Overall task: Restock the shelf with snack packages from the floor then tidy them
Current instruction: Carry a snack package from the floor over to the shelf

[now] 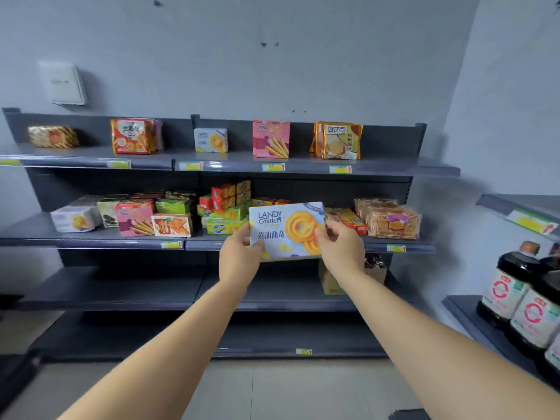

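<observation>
Both hands clamped the cookie box [286, 230], left hand [239, 257] and right hand [341, 248], at the middle shelf's [91, 242] front edge.

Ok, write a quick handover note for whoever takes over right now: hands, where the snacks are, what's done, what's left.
Left hand and right hand each hold one side of the cookie box, label facing you, in front of the middle shelf.
A matching box stands on the top shelf; the middle shelf is crowded with jumbled packs.
Done: this box is in hand.
Left: shelve it, probably beside its match, then straighten the middle shelf. Floor stock is out of view.
</observation>
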The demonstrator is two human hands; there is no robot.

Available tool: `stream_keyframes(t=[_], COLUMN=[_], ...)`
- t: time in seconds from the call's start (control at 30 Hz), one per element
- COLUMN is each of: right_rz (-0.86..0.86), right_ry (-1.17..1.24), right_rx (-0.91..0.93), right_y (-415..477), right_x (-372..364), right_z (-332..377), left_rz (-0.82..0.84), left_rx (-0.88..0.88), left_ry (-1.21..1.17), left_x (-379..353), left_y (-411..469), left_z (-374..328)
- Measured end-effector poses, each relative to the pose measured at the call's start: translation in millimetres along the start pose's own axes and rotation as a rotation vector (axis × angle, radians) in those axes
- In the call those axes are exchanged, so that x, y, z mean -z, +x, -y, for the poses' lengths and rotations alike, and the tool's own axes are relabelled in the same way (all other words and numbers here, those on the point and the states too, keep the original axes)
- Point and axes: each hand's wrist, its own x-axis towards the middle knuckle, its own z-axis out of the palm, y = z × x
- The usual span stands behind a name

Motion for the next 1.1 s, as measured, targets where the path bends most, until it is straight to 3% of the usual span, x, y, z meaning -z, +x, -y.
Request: stream_keyframes(t=[0.7,1.1], right_rz=[0.007,0.032], right_ry=[0.093,0.107], right_rx=[0.101,0.153], right_y=[204.2,328.9], right_x=[-216.8,-314.5], right_z=[91.6,108.2], left_rz=[-0.125,-0.178], left_rx=[-0.074,-0.105], left_ry=[0.043,0.049], left_x=[88.5,84.1], left_y=[286.6,448.1], left_z=[8.8,30.3])
